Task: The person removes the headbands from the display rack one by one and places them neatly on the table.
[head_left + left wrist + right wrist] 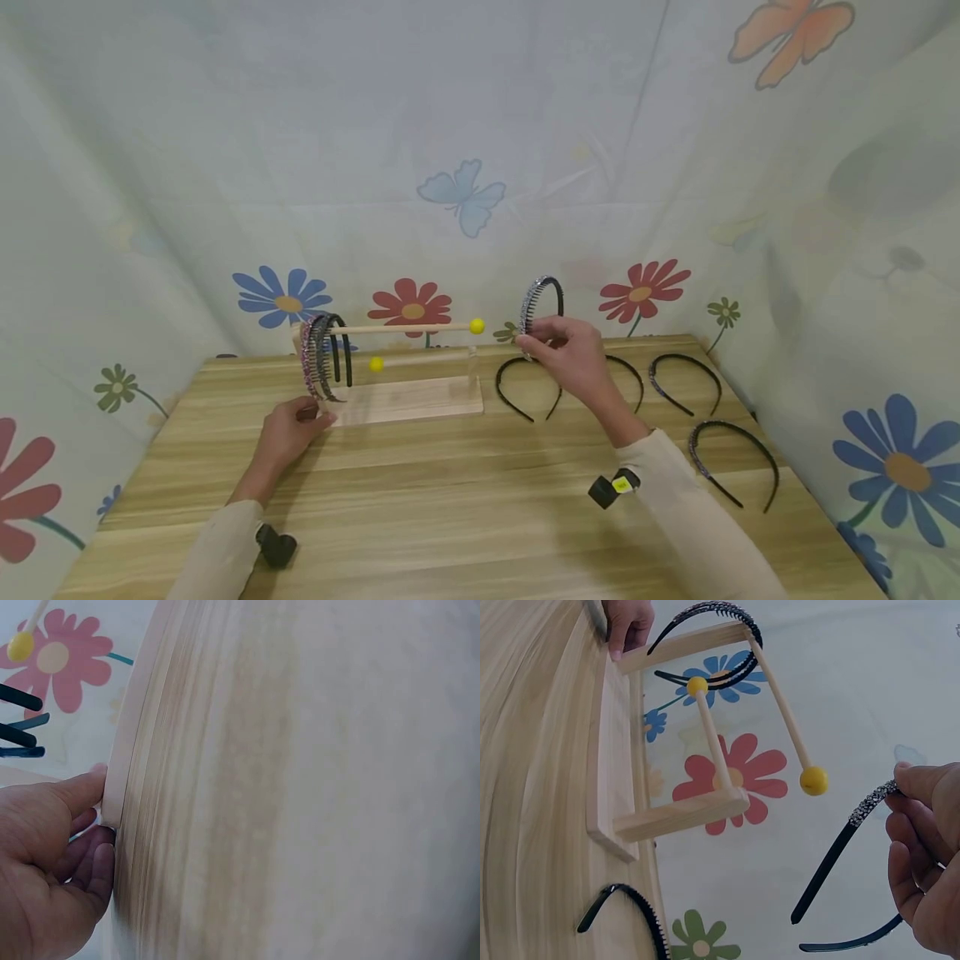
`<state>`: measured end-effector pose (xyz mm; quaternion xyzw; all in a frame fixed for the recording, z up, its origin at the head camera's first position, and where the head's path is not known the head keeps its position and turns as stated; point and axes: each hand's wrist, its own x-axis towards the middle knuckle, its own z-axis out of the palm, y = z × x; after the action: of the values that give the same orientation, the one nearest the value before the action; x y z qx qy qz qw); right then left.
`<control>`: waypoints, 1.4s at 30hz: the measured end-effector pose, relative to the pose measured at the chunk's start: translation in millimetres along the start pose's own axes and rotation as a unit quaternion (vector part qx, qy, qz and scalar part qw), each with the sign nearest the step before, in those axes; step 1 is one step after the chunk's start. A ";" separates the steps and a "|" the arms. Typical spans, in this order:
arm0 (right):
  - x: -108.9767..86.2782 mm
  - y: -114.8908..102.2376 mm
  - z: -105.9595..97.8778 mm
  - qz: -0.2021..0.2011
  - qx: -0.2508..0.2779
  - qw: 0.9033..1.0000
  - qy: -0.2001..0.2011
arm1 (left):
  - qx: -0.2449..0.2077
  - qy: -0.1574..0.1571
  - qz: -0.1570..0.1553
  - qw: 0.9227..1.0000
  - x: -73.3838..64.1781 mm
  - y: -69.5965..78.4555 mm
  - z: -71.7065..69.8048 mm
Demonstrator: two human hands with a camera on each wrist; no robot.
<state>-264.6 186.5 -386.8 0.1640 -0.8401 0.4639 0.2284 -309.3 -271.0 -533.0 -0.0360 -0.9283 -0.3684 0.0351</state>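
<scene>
Flowered cloth [570,125] backs our table [420,508]; our right hand [573,354] pinches black, toothed headband [866,810] (silver-glittered outside), left hand [288,433] grips wooden base [420,402]

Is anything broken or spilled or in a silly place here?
No, nothing stands out. The wooden stand sits upright, headbands hang from its upper rod, and the right hand holds another headband. The loose headbands lie on the table, with no spill or break that I can see.
</scene>
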 end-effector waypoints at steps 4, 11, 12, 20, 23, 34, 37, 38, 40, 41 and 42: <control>-4.8 5.3 -4.8 0.006 -0.014 1.000 -0.001 | 0.002 -0.003 -0.003 1.000 -0.7 2.0 -0.4; -13.8 15.5 -11.6 0.025 -0.022 0.999 -0.002 | 0.000 -0.005 -0.008 1.000 -1.5 2.9 -0.5; -15.1 17.0 -12.3 0.027 -0.022 0.999 -0.003 | 0.000 -0.005 -0.008 1.000 -1.5 2.9 -0.4; -27.8 31.6 -15.7 0.083 -0.031 0.996 -0.010 | 0.000 -0.005 -0.009 1.000 0.2 0.7 0.2; -32.7 35.7 -17.2 0.104 -0.031 0.994 -0.007 | -0.002 -0.003 -0.009 1.000 1.0 -0.3 0.3; -49.3 48.4 -23.4 0.133 -0.067 0.989 0.005 | 0.001 -0.007 -0.010 1.000 0.8 -1.6 1.0; -53.9 52.1 -25.5 0.145 -0.070 0.987 0.006 | 0.000 -0.006 -0.009 1.000 0.7 -0.7 0.4; -55.1 53.4 -26.1 0.148 -0.070 0.987 0.006 | 0.000 -0.005 -0.010 1.000 0.7 -0.5 0.1; -57.3 56.3 -27.5 0.154 -0.070 0.986 0.006 | -0.001 -0.004 -0.009 1.000 1.2 -0.7 -0.2; -58.4 57.7 -28.3 0.157 -0.072 0.985 0.007 | -0.001 -0.005 -0.009 1.000 1.2 -0.6 -0.1; -59.5 59.2 -29.0 0.160 -0.075 0.984 0.008 | -0.001 -0.005 -0.010 1.000 1.6 -1.2 -0.1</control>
<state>-236.7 245.7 -446.9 0.0061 -0.8860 0.4318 0.1690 -311.0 -271.8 -533.6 -0.0286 -0.9284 -0.3696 0.0269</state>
